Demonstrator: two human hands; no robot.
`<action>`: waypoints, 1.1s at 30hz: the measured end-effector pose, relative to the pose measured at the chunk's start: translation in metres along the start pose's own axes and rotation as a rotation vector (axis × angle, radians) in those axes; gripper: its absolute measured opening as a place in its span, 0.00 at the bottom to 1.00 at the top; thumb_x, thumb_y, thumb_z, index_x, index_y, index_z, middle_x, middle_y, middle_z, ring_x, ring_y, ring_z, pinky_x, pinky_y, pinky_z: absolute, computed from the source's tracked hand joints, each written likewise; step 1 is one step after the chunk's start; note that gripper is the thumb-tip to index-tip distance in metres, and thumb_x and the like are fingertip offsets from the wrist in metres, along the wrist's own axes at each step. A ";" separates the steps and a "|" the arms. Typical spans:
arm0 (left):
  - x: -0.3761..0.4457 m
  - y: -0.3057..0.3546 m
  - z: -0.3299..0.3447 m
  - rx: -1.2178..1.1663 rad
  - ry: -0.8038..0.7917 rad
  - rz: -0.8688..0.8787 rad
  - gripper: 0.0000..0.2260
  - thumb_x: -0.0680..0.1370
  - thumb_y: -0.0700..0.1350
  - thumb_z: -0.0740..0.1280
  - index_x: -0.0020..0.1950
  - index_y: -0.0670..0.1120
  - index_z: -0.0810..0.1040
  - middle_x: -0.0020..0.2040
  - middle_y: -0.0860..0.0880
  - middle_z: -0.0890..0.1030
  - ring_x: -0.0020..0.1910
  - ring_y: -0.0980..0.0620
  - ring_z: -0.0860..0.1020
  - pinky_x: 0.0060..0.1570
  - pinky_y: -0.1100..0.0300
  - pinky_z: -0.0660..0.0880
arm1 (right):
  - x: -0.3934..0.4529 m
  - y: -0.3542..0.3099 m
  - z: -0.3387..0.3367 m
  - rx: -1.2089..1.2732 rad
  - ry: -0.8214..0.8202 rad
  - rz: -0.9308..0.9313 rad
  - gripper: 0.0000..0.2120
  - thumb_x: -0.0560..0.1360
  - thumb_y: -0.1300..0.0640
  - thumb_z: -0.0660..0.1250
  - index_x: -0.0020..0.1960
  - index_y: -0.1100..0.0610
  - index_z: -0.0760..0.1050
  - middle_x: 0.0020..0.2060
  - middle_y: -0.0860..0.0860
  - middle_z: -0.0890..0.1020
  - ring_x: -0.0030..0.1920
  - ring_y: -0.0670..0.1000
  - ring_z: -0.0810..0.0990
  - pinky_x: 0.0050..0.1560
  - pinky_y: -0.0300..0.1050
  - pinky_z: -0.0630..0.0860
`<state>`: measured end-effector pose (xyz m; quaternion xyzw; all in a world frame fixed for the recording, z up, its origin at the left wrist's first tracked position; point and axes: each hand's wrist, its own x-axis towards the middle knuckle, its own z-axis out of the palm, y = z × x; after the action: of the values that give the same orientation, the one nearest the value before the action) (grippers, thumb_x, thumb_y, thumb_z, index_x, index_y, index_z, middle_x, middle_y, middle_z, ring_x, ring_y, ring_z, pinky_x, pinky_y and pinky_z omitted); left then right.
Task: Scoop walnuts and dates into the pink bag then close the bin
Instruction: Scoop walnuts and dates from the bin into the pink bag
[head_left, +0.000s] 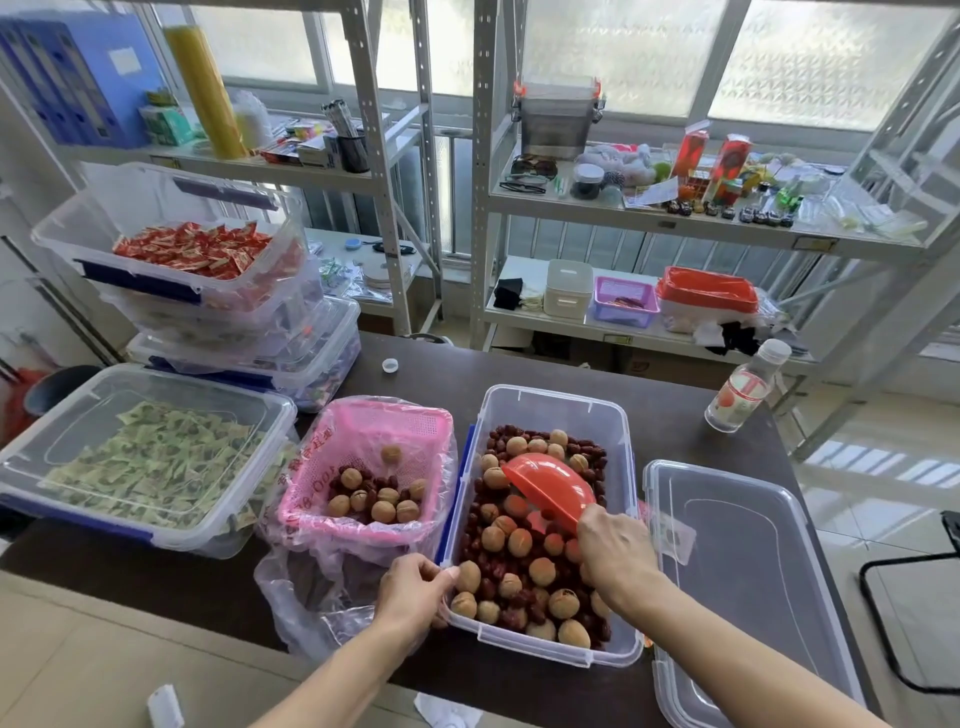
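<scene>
My right hand (615, 551) gripped the red scoop (550, 486) over the bin (558, 405); the pink bag (363, 467) lay leftward, beyond my left hand (413, 590) pinching the bin's rim.

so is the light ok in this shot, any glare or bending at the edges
Head view: bright daylight from the frosted windows backlights the scene; glare sits on the floor at right and on the clear lid; shelf posts bow near the edges from the wide lens; the bin and scoop stay sharp.
</scene>
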<state>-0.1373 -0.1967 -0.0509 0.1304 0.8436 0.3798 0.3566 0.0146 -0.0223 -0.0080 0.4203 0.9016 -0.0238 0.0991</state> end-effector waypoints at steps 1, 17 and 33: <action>0.000 0.001 0.000 -0.003 -0.002 0.002 0.09 0.75 0.45 0.72 0.38 0.42 0.77 0.26 0.45 0.80 0.22 0.51 0.80 0.23 0.64 0.73 | 0.000 -0.001 -0.001 -0.018 -0.010 0.004 0.14 0.77 0.69 0.55 0.59 0.64 0.72 0.49 0.56 0.84 0.49 0.57 0.84 0.48 0.48 0.78; 0.002 0.004 -0.004 0.030 -0.016 0.005 0.09 0.75 0.44 0.72 0.38 0.41 0.78 0.25 0.45 0.80 0.22 0.51 0.80 0.25 0.62 0.76 | 0.001 -0.003 0.009 0.248 -0.335 -0.037 0.11 0.73 0.62 0.59 0.54 0.59 0.74 0.50 0.57 0.82 0.48 0.58 0.82 0.44 0.48 0.78; 0.007 0.004 -0.007 0.065 -0.088 0.024 0.09 0.75 0.45 0.72 0.37 0.42 0.77 0.22 0.48 0.79 0.22 0.51 0.80 0.30 0.56 0.81 | 0.003 -0.021 0.017 0.728 -0.492 0.160 0.07 0.74 0.65 0.56 0.39 0.56 0.65 0.34 0.52 0.72 0.29 0.47 0.70 0.27 0.38 0.67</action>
<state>-0.1477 -0.1946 -0.0484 0.1683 0.8375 0.3502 0.3842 -0.0008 -0.0362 -0.0257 0.4780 0.7488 -0.4311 0.1577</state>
